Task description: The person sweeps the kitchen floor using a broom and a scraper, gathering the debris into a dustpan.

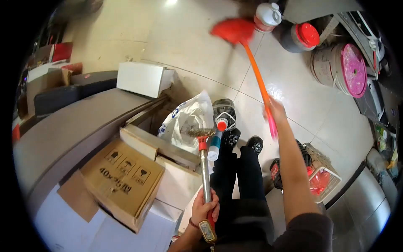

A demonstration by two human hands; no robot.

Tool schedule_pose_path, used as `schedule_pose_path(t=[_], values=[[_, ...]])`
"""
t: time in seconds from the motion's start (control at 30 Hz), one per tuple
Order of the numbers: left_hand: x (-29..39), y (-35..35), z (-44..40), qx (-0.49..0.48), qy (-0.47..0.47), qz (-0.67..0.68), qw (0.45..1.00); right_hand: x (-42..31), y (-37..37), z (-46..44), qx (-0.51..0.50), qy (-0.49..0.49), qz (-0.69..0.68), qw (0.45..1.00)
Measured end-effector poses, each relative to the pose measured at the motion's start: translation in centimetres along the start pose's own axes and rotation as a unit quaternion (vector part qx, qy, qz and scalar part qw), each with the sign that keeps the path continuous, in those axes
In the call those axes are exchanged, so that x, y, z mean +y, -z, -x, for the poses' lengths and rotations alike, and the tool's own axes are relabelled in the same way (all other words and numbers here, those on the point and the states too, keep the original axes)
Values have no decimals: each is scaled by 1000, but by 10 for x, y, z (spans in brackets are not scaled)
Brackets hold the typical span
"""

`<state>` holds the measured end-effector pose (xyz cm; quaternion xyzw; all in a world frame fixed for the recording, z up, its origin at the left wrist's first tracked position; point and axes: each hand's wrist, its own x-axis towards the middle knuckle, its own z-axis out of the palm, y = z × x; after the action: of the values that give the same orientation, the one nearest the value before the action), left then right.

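My left hand is closed round the lower part of a metal-poled brush with a red collar. Its grey, shaggy head hangs over the edge of a white plastic bag. With my right arm stretched forward, my right hand grips a broom near the pink end of its orange handle. The broom's red head is blurred and lies over the tiled floor, close beside a white jug. A clear bottle with a red cap and a blue-and-white cylinder stand near my feet.
An open cardboard box is at my left, with a white box beyond it. A red-lidded container and a pink-lidded bucket line the right. A basket holding a red bag is beside my right arm.
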<state>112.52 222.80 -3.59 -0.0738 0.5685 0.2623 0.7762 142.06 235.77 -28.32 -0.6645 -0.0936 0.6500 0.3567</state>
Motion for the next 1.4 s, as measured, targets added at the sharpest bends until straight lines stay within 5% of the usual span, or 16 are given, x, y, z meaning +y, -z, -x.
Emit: schedule_pose_path(t=[0.07, 0.13, 0.2, 0.27, 0.4, 0.5, 0.53, 0.57, 0.67, 0.73, 0.9, 0.97, 1.1, 1.2, 1.27, 1.4], values=[[10, -6, 6, -13, -13, -3, 1000, 56, 45, 113, 11, -26, 45, 999], [21, -14, 13, -38, 5, -78, 996, 101, 71, 216, -10, -104, -59, 993], [24, -18, 17, -44, 5, -78, 996, 78, 53, 307, 72, -272, -160, 946], [23, -19, 17, -66, 1, -114, 991, 67, 51, 357, 89, -302, -146, 938], [14, -24, 20, -83, 9, -146, 986, 16, 65, 384, 121, -279, -290, 908], [-2, -30, 16, -80, 3, -171, 982, 33, 90, 321, 131, -90, -128, 979], [-12, -30, 17, -69, 6, -179, 981, 61, 108, 277, 129, -23, -282, 951], [-20, -31, 16, -63, -2, -201, 977, 48, 115, 256, 76, -12, -237, 968], [-42, -43, 23, -41, 4, -201, 979, 112, 171, 194, 65, -40, -332, 940], [-51, -49, 28, -57, 2, -207, 977, 156, 158, 219, 160, -139, -290, 933], [-72, -88, 43, -85, -20, -297, 951, 216, 112, 398, 102, -227, -494, 833], [-84, -102, 45, -104, -7, -319, 942, 167, 118, 453, 137, -227, -427, 865], [-116, -140, 42, -155, 22, -350, 923, 133, 171, 465, 202, -120, -400, 886], [-140, -169, 41, -170, 44, -390, 904, 127, 240, 379, 237, 67, -353, 903], [-148, -184, 42, -170, 66, -428, 885, 91, 284, 309, 327, 112, -406, 846], [-147, -214, 15, -166, 107, -525, 828, 34, 406, 193, 309, 225, -535, 753]])
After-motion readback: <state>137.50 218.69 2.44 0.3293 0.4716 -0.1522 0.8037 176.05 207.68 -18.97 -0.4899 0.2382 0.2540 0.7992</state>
